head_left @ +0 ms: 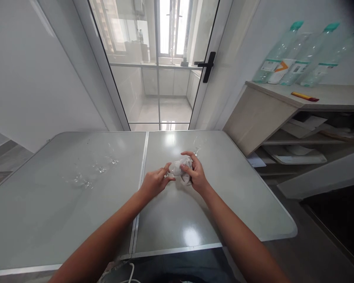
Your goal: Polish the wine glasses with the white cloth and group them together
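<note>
Over the middle of the grey table (194, 220), my right hand (195, 173) is closed round a crumpled white cloth (184, 163). The cloth is bunched against a small clear glass (172, 169), most of which it hides. My left hand (153, 183) pinches that glass from the left with thumb and forefinger. Both hands sit just right of the table's centre seam. Another clear stemmed glass (198, 146) stands upright just behind my right hand.
Three clear stemmed glasses (99, 168) stand on the table's left half. A glass door with a black handle (208, 66) is behind the table. At right, a wooden shelf unit (255, 114) carries several plastic bottles (275, 55) and a yellow pen (304, 96).
</note>
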`<state>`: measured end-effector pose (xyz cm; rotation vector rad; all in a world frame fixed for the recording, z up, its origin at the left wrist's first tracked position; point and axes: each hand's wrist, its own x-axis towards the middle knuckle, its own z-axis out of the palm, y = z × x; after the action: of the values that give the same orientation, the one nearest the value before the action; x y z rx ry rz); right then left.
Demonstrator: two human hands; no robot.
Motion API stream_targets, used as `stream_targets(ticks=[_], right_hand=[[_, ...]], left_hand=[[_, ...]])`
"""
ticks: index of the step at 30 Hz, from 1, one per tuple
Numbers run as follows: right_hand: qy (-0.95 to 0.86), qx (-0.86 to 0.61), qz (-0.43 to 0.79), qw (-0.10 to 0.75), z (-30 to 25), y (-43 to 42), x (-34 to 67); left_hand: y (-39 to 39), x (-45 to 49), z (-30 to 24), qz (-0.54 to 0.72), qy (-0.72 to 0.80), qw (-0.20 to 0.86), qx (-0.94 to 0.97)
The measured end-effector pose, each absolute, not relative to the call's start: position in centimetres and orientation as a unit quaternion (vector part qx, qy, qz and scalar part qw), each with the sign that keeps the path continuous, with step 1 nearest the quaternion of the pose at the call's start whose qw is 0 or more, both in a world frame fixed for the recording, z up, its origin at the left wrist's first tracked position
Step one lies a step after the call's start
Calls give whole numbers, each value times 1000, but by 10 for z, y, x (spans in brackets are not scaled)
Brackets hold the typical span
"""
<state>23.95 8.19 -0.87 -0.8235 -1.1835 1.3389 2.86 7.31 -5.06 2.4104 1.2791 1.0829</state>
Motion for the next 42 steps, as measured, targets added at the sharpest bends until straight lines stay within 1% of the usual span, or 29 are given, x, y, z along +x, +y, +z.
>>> stream_targets(ticks=[3, 5, 7, 10, 12, 14, 17, 20, 22, 24, 26, 27, 30, 33, 35, 37, 39, 41, 42], right_hand=[[-433, -351, 509, 656, -4, 85, 246], [-412, -354, 500, 675, -1, 87, 248], [-426, -346, 539, 639, 0, 87, 247], [-452, -293, 638, 550, -5, 86, 241], [-457, -263, 671, 521, -11, 86, 238], [-474, -261, 658, 523, -17, 87, 235], [-546, -299, 560, 547, -25, 88, 232], [-629, -354, 429, 544, -31, 86, 228], [-650, -371, 399, 529, -33, 82, 225], [-633, -350, 446, 527, -34, 76, 221], [-574, -294, 550, 530, -32, 71, 218], [-531, -266, 605, 530, -30, 69, 218], [-412, -213, 718, 519, -22, 68, 221], [-373, -189, 768, 485, -17, 73, 231], [-373, -180, 784, 463, -15, 76, 235], [-384, -187, 774, 467, -15, 76, 234], [-408, -209, 730, 506, -16, 74, 230], [-461, -239, 658, 545, -19, 70, 224], [-503, -255, 615, 551, -21, 69, 221]], left_hand=[[75, 31, -55, 428, 445, 215, 757], [75, 33, -53, 465, 454, 309, 694], [73, 34, -49, 484, 432, 408, 642], [71, 36, -43, 438, 354, 565, 603], [71, 38, -41, 417, 325, 633, 566], [72, 40, -40, 450, 336, 653, 509], [74, 43, -40, 493, 366, 649, 450], [74, 45, -41, 481, 382, 623, 485], [71, 45, -39, 463, 394, 587, 534], [66, 47, -35, 448, 398, 552, 580], [61, 49, -30, 433, 377, 548, 609], [58, 50, -27, 422, 358, 562, 615], [53, 53, -21, 363, 301, 657, 588], [50, 54, -20, 323, 277, 759, 494], [50, 53, -20, 313, 273, 795, 442], [52, 51, -19, 314, 280, 803, 423], [55, 49, -16, 352, 297, 787, 410], [60, 48, -14, 411, 318, 759, 392], [63, 48, -14, 437, 327, 744, 385]])
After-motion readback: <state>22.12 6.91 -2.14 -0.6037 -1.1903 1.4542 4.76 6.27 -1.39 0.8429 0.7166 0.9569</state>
